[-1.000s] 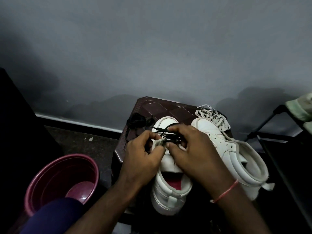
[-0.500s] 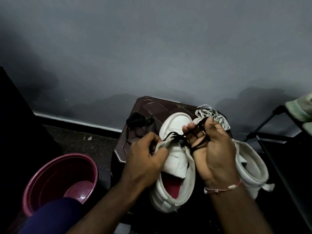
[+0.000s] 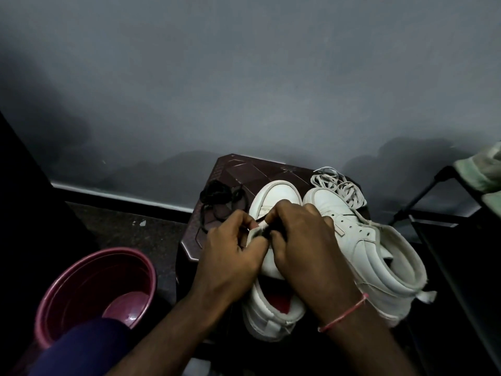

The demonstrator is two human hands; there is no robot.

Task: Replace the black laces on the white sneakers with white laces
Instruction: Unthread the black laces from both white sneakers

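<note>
Two white high-top sneakers stand on a dark brown stool [image 3: 233, 169]. The left sneaker [image 3: 273, 198] has a red insole and sits under both my hands. My left hand [image 3: 230, 253] pinches the edge of its eyelet flap. My right hand [image 3: 306, 245] is curled over the shoe's middle and grips a black lace [image 3: 261, 219], of which only a short piece shows between the fingers. The right sneaker [image 3: 379, 256] has bare eyelets. A bundle of white laces [image 3: 339, 185] lies behind its toe. A loose black lace [image 3: 217, 196] lies coiled on the stool's left side.
A maroon plastic tub [image 3: 81, 289] stands on the floor at lower left. A black metal rack [image 3: 447, 213] with pale green cloth [image 3: 485, 169] rises at the right. A grey wall is close behind the stool. My blue-clad knee [image 3: 76, 348] shows at the bottom left.
My right hand, raised and pulling the black lace up to the right half a second ago, has come back down onto the left sneaker. The sneaker lies flatter again. My left hand stayed on the flap.
</note>
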